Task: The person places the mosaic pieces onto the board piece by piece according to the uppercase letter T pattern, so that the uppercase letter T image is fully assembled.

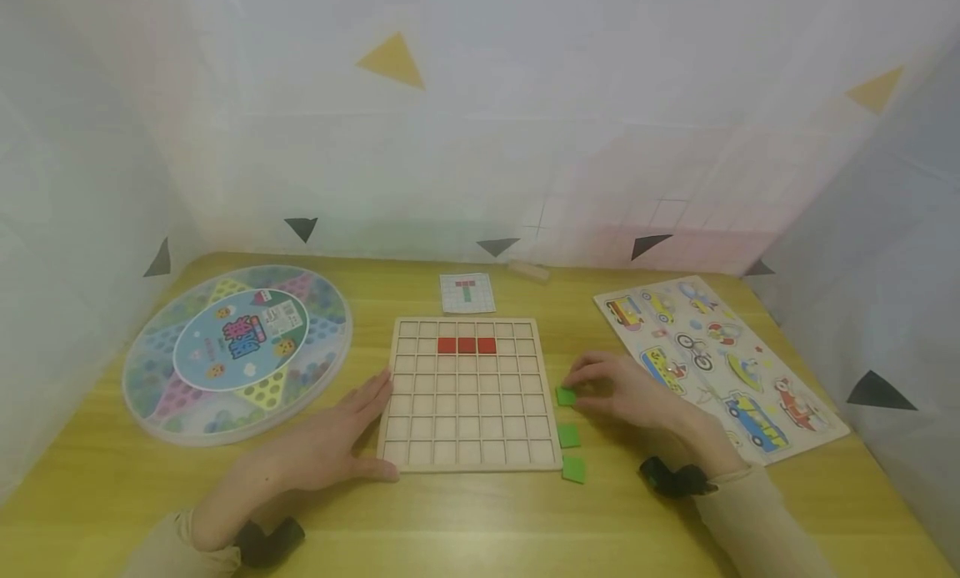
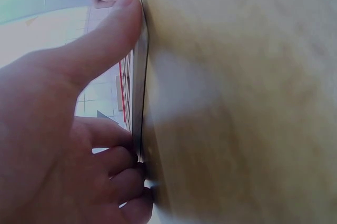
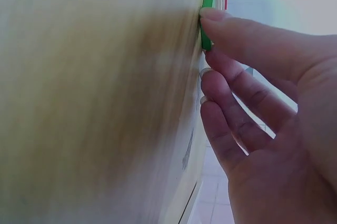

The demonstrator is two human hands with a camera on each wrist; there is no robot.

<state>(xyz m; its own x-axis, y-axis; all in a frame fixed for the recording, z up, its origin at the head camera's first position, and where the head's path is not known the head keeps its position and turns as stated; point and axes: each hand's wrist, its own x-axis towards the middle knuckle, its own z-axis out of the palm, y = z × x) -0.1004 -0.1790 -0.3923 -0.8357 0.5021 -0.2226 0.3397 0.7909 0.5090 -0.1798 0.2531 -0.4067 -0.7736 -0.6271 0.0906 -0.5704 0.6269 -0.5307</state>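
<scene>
One green tile [image 1: 566, 396], square, without a long axis, was pinched by the right hand [image 1: 618, 390] just beside the grid board's [image 1: 467, 404] right edge, mid-tabletop [image 1: 480, 520]; the left edge was touched by the farther left hand [image 1: 335, 442], thumb spread from fingers.

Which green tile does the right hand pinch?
The head view's topmost green tile: the right hand pinches it; the middle tile and bottom tile lie unheld.
</scene>
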